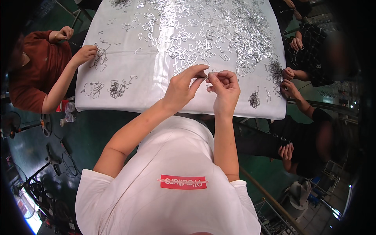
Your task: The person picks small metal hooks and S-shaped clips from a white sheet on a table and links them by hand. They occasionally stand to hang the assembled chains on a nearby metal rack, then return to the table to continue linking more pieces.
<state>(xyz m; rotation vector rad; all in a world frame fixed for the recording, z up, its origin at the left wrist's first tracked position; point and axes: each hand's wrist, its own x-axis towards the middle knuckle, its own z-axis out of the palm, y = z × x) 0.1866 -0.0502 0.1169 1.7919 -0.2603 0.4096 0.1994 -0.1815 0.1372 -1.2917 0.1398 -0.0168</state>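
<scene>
Left hand (180, 89) and right hand (225, 88): both above near edge of white-covered bench (131, 78). Grip of both: thumb and finger pinch small metal piece (206, 76) between them; its exact shape too small to tell. Wire hooks (250, 47) lie scattered across bench beyond hands; small dark pile (254, 100) lies to right. Writing: red label (183, 182) on white shirt (156, 156) carries pale printed letters, upside down in view. Co-worker in rust-red top (43, 66) sits at left, one hand touching hooks.
</scene>
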